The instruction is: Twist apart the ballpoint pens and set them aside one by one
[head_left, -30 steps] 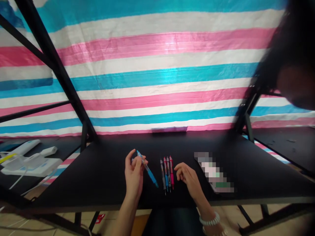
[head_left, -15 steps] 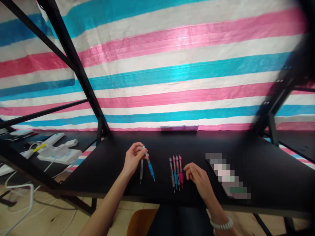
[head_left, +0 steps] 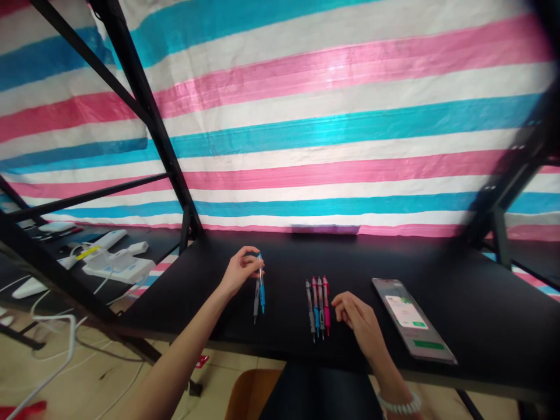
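Note:
A blue pen (head_left: 262,294) is pinched near its top end by my left hand (head_left: 244,269), its tip pointing down toward me. Close beside it on the left, a grey pen (head_left: 256,306) lies on the black tabletop (head_left: 210,326), its upper end hidden by my fingers. Several pens lie side by side at the middle: a grey pen (head_left: 311,309) on the left, a blue-gripped pen (head_left: 317,312), another grey pen (head_left: 321,309) and a pink pen (head_left: 326,309). Just right of the pink one rests my right hand (head_left: 355,318), fingers loosely curled and nothing visible in them.
A phone (head_left: 413,321) with a lit screen lies right of my right hand. Black metal frame posts (head_left: 161,134) flank the table, and a striped sheet (head_left: 324,128) hangs behind. Power strips (head_left: 118,265) and white cables crowd the left side table.
The blue pen in my left hand has swung left, from slanted to nearly upright, close alongside the grey pen. My right hand stays beside the pen row. The view has shifted slightly.

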The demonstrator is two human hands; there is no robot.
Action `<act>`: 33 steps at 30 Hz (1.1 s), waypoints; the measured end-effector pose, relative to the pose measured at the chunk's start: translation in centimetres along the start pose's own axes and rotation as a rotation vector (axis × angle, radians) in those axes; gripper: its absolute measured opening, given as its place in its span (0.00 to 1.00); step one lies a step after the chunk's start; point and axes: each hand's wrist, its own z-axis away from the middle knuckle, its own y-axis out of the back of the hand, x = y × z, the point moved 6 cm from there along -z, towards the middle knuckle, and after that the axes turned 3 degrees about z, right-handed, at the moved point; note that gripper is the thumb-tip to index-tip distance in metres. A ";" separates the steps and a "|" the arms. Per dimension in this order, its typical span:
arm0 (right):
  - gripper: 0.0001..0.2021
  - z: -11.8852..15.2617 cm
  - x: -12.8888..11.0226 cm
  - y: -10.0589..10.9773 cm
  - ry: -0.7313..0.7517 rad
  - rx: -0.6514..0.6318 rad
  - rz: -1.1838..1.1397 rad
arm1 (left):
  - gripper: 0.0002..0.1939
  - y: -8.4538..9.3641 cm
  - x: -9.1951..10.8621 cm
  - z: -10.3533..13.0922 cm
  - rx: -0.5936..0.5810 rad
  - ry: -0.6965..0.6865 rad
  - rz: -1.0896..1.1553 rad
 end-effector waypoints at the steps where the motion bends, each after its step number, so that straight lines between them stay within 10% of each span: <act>1: 0.24 0.0 0.0 0.0 0.000 0.000 -0.001 | 0.21 0.1 0.0 0.0 -0.008 0.007 -0.004; 24: 0.21 0.6 -1.4 0.6 0.047 0.070 0.048 | 0.17 -0.4 -0.8 0.1 -0.031 0.018 -0.129; 28: 0.16 1.7 -1.8 5.0 0.092 0.206 0.146 | 0.17 -0.2 -0.8 0.2 0.029 -0.049 -0.185; 33: 0.16 2.9 -0.4 15.8 0.189 0.423 0.666 | 0.19 0.4 -0.5 -0.1 0.070 -0.113 -0.275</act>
